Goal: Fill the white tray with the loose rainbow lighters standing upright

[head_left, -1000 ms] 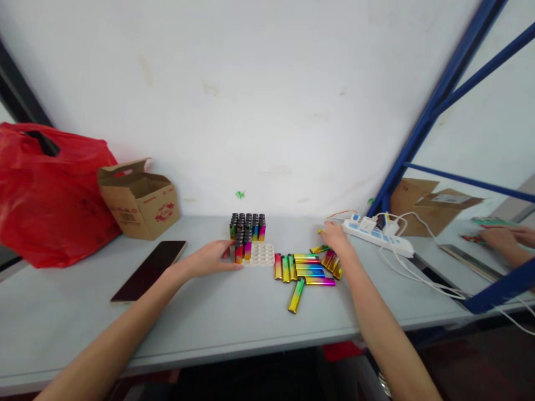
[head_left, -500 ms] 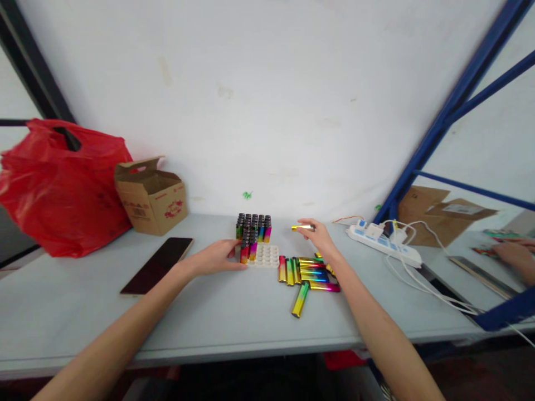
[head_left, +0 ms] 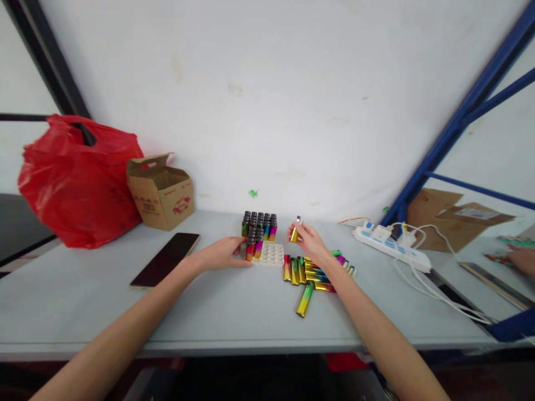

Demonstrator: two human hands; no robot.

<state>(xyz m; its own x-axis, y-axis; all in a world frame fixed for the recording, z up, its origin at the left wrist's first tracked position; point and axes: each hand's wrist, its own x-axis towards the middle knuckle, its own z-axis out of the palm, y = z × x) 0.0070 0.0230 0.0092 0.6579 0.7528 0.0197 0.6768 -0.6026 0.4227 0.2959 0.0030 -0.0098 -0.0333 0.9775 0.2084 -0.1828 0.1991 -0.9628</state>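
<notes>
The right hand [head_left: 308,240] pinches a slim, shiny yellow lighter with a metallic top [head_left: 295,231] between thumb and fingers, holding it nearly upright above the bench, just to the right of a white plastic tray with round holes [head_left: 273,255]. The left hand [head_left: 225,253] is at the tray's left side, thumb along the front left corner and fingers behind, spread around the end; how firmly they press, I cannot tell.

The tray lies near the middle of the pale grey bench [head_left: 234,317], closer to its back edge than its front. Upright multicoloured metallic lighters with black tops [head_left: 259,225] fill its rear rows and run forward along its left side, while round holes show at the front right. To the tray's right, under and beside the right forearm, lies a heap of loose rainbow-metallic lighters [head_left: 311,272], some side by side. One green-and-yellow lighter [head_left: 305,301] lies nearer the bench's front edge, its top end close to the heap.

Farther left, a dark flat phone-like device with a pale rim [head_left: 165,260] lies slantwise. Toward the back left corner stand an open brown cardboard box [head_left: 178,203] and a bulging red plastic bag [head_left: 83,189]. Near the back edge at right sits a white power strip with plugs and cables [head_left: 390,248], beside a blue metal frame [head_left: 443,139]. Beyond that, another person's hand [head_left: 524,260] shows at the far right.
</notes>
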